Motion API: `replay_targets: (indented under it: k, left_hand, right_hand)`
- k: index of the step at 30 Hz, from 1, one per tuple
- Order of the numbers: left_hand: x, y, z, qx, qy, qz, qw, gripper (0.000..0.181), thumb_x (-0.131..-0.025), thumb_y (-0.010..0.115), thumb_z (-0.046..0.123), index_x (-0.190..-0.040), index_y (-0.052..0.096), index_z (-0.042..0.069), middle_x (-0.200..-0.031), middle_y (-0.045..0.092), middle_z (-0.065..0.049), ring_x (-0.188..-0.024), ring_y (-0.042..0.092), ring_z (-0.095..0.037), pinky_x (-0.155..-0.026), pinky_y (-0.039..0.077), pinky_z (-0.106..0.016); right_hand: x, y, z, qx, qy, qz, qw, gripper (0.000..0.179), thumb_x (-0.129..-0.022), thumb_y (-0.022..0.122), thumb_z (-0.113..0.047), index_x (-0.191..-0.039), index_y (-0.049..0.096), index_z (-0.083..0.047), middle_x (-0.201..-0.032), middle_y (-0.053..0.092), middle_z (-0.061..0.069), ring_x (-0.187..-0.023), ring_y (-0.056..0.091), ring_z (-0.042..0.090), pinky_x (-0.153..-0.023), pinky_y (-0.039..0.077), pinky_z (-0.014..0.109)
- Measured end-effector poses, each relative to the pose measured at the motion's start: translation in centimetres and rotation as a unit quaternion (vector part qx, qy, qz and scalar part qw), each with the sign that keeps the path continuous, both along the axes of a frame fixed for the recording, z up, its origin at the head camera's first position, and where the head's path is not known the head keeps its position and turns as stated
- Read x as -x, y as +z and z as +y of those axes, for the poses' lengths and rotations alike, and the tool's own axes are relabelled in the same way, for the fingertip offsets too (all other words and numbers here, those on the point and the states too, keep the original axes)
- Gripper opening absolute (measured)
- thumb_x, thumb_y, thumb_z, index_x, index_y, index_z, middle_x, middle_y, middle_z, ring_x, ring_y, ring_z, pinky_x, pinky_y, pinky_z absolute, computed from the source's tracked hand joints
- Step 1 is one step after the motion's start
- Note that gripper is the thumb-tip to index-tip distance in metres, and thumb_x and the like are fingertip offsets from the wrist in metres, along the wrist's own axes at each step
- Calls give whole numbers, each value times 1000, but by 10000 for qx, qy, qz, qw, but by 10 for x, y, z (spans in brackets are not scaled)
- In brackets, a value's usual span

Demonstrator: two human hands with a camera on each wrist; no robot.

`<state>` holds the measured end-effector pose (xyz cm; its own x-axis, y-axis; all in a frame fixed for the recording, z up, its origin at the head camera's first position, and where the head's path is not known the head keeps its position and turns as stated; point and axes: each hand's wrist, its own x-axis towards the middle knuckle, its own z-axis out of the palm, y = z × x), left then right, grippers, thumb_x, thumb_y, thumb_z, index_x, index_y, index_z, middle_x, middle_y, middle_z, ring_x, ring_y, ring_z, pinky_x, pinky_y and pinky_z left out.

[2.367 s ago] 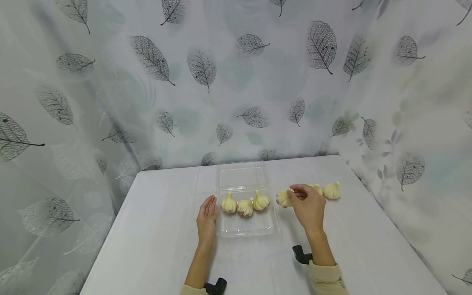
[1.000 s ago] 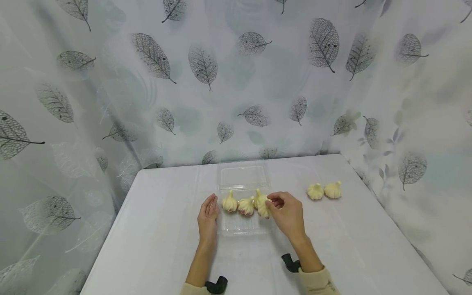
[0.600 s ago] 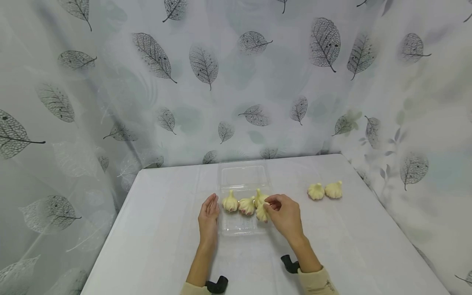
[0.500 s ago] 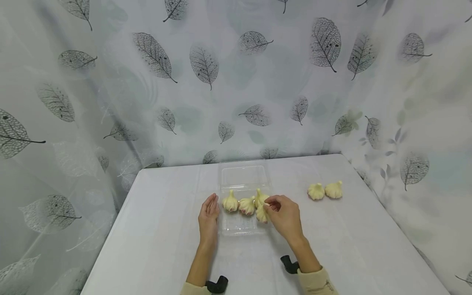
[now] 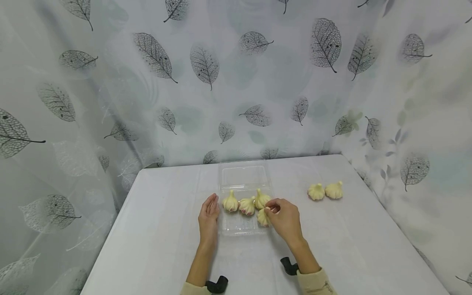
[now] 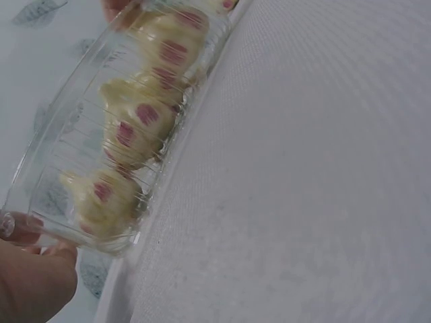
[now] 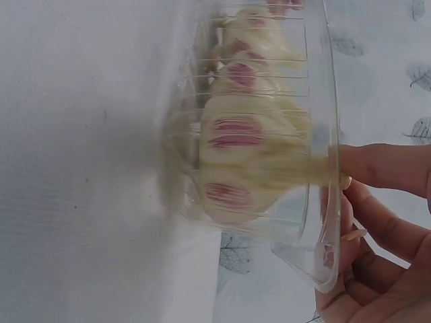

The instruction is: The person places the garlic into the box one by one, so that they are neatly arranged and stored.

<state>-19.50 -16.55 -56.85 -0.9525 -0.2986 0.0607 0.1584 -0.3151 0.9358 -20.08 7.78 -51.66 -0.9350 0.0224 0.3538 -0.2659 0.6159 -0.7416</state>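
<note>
Right hand [image 5: 284,218] has 1 garlic bulb [image 5: 263,219] pinched by the stem, inside the clear box [image 5: 237,227] on the side facing the worktop's [image 5: 166,229] right edge, alongside 3 other bulbs [image 5: 246,207]. Left hand's [image 5: 208,221] pretty relaxed, fingers straight against the opposite side, and 2 more bulbs [image 5: 316,192] sit near the far right corner.

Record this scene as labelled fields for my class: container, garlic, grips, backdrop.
Container: clear plastic box, lid open
Inside, unheld: three garlic bulbs in a row
Right grip: pinches a fourth bulb by its stem, inside the box
Left grip: at the box's left edge
Outside: two bulbs on the white table, right of the box
Backdrop: leaf-print curtain
</note>
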Motion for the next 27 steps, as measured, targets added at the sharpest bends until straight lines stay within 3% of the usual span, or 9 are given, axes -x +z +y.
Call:
replay_targets:
  k: [16,27]
  left_hand:
    - [0,1,0,24,13,1,10000,47,-109,49,0,-155,41,2,-166,35,-15,-155,33,-25,-118,39,-21]
    - [0,1,0,8,34,-14,10000,47,-108,48,-1,-155,41,2,-165,36,-15,-154,33,-25,-118,39,-22]
  right_hand:
    - [3,-7,-2,-342,-23,-207,9992,15,-80,89,-10,-92,80,-11,-81,70,-1,-71,56,12,-62,47,28]
    - [1,-2,-1,-163,48,-180,9997,17,-81,89,-12,-95,81,-11,-88,74,0,-78,61,15,-67,51,29]
